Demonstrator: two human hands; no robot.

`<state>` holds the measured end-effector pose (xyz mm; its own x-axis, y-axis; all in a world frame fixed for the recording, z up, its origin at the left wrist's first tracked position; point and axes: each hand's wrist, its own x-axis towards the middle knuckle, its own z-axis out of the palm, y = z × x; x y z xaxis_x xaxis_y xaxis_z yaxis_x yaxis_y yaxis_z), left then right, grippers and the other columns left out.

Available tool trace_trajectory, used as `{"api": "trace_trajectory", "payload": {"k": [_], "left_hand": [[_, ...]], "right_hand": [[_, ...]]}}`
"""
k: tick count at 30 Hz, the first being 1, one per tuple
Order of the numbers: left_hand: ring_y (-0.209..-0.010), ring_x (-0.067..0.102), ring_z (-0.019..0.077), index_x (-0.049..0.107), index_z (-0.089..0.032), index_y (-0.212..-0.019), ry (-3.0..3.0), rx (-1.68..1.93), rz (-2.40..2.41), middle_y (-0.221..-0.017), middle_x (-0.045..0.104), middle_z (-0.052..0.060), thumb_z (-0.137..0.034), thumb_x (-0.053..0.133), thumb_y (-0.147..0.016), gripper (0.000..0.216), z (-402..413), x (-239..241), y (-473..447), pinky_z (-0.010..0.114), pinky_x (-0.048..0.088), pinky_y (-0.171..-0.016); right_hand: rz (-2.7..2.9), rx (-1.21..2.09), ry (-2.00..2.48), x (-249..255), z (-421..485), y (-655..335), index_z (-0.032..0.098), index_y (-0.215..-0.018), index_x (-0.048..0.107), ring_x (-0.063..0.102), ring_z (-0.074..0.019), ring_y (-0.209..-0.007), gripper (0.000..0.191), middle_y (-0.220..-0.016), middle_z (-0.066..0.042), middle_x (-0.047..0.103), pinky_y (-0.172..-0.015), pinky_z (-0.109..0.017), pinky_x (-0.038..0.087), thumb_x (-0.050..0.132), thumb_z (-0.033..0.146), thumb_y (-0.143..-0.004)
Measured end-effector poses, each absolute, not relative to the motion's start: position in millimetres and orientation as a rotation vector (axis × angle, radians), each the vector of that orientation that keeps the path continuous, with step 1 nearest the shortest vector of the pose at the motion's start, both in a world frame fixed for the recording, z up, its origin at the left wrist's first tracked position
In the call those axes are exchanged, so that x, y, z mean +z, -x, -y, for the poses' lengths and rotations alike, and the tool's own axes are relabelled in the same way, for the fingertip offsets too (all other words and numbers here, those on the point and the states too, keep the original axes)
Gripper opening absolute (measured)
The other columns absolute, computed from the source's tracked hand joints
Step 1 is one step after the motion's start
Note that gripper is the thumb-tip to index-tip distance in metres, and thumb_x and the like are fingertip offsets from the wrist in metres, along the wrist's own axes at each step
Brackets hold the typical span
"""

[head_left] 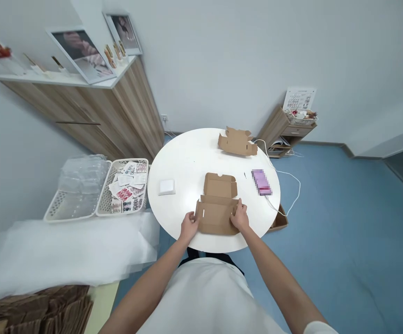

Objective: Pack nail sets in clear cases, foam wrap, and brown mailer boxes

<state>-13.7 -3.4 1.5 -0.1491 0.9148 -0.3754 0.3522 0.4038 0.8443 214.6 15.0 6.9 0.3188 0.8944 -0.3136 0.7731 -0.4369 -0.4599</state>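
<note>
A flat brown cardboard box blank (217, 204) lies partly folded at the near edge of the round white table (187, 162). My left hand (189, 225) grips its left side flap with the fingers curled. My right hand (240, 217) holds the right side flap, fingers closed on the cardboard. The box's lid panel points away from me, lying open. A second partly folded cardboard box (237, 142) rests at the far side of the table.
A small white square pad (167, 186) and a pink phone (261, 182) with a white cable lie on the table. Two white baskets (99, 191) with packets and clear plastic stand to the left. Flat cardboard blanks (37, 311) are stacked near left. A wooden cabinet (111, 111) stands behind.
</note>
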Motion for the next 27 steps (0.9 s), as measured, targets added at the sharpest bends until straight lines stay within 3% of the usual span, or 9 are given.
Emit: {"api": "trace_trajectory", "payload": {"k": [3, 6, 8, 11, 14, 18, 21, 24, 27], "left_hand": [[-0.115, 0.039, 0.0286, 0.029, -0.014, -0.126, -1.489, 0.721, -1.888, -0.127, 0.038, 0.018, -0.046, 0.059, -0.065, 0.075, 12.0, 12.5, 16.3, 0.044, 0.032, -0.091], [-0.124, 0.021, 0.033, 0.037, -0.021, -0.123, -2.067, 0.556, -1.663, -0.133, 0.031, 0.013, -0.046, 0.066, -0.057, 0.076, 20.6, 21.6, 15.5, 0.05, 0.014, -0.098], [-0.122, 0.027, 0.0301, 0.047, -0.024, -0.114, -2.334, 0.422, -1.357, -0.125, 0.043, 0.01, -0.036, 0.065, -0.062, 0.055, 22.0, 22.2, 11.5, 0.05, 0.01, -0.099], [-0.106, 0.044, 0.0232, 0.057, -0.023, -0.096, -2.448, 0.298, -1.194, -0.096, 0.058, 0.006, -0.017, 0.052, -0.073, 0.024, 18.4, 16.1, 3.6, 0.05, 0.009, -0.098], [-0.087, 0.052, 0.0188, 0.059, -0.022, -0.084, -2.422, 0.218, -1.216, -0.079, 0.059, 0.004, -0.007, 0.041, -0.075, 0.025, 14.1, 11.1, -1.3, 0.05, 0.009, -0.098], [-0.096, 0.049, 0.0212, 0.053, -0.023, -0.101, -2.332, 0.215, -1.279, -0.101, 0.056, 0.007, -0.016, 0.048, -0.074, 0.028, 11.1, 13.5, -3.1, 0.046, 0.011, -0.099], [-0.102, 0.046, 0.0224, 0.048, -0.023, -0.11, -2.328, 0.182, -1.349, -0.109, 0.053, 0.008, -0.015, 0.047, -0.074, 0.036, 7.5, 14.4, -5.1, 0.044, 0.014, -0.099], [-0.099, 0.049, 0.0208, 0.048, -0.023, -0.111, -2.349, 0.124, -1.398, -0.102, 0.056, 0.008, -0.006, 0.036, -0.076, 0.041, 3.6, 12.5, -9.0, 0.042, 0.016, -0.098], [-0.099, 0.05, 0.0202, 0.045, -0.024, -0.117, -2.342, 0.082, -1.432, -0.106, 0.056, 0.009, -0.002, 0.031, -0.075, 0.049, 0.3, 14.9, -16.5, 0.043, 0.015, -0.098]], "right_hand": [[1.442, 0.865, 2.284, 8.5, -16.0, -227.2, 0.019, -0.134, 0.013, 0.047, -0.0237, -0.106, 0.072, -0.122, -0.013, 0.039, -0.084, -0.033, 0.039, 0.045, 0.023, -0.07], [1.306, 0.968, 2.213, 12.0, -18.1, -240.0, 0.018, -0.133, 0.017, 0.046, -0.0196, -0.108, 0.064, -0.122, -0.01, 0.044, -0.089, -0.031, 0.037, 0.039, 0.023, -0.073], [1.251, 1.008, 2.19, 13.4, -19.9, -249.0, 0.019, -0.13, 0.026, 0.046, -0.018, -0.109, 0.058, -0.122, -0.008, 0.046, -0.091, -0.031, 0.036, 0.036, 0.023, -0.074], [1.32, 1.095, 2.123, 15.1, -26.4, -263.8, 0.019, -0.119, 0.043, 0.046, -0.0171, -0.108, 0.047, -0.119, -0.006, 0.05, -0.091, -0.032, 0.036, 0.037, 0.022, -0.072], [1.456, 1.133, 2.105, 18.8, -41.5, -276.3, 0.019, -0.116, 0.046, 0.047, -0.0195, -0.107, 0.048, -0.119, -0.007, 0.05, -0.09, -0.034, 0.037, 0.046, 0.026, -0.069], [1.482, 1.119, 2.087, 24.3, -74.8, -278.7, 0.018, -0.125, 0.035, 0.044, -0.0228, -0.112, 0.068, -0.125, -0.011, 0.044, -0.09, -0.036, 0.038, 0.058, 0.038, -0.063], [1.304, 1.246, 2.0, 23.0, -101.6, -270.5, 0.018, -0.129, 0.025, 0.052, -0.0203, -0.102, 0.075, -0.12, -0.012, 0.049, -0.085, -0.034, 0.042, 0.057, 0.041, -0.065], [1.103, 1.377, 1.92, 17.1, -121.1, -260.5, 0.015, -0.126, 0.024, 0.06, -0.0177, -0.084, 0.07, -0.107, -0.012, 0.058, -0.076, -0.032, 0.047, 0.055, 0.035, -0.068], [1.071, 1.465, 1.868, 13.1, -129.9, -254.7, 0.017, -0.117, 0.035, 0.062, -0.0162, -0.072, 0.053, -0.095, -0.008, 0.062, -0.069, -0.032, 0.05, 0.054, 0.026, -0.068]]}}
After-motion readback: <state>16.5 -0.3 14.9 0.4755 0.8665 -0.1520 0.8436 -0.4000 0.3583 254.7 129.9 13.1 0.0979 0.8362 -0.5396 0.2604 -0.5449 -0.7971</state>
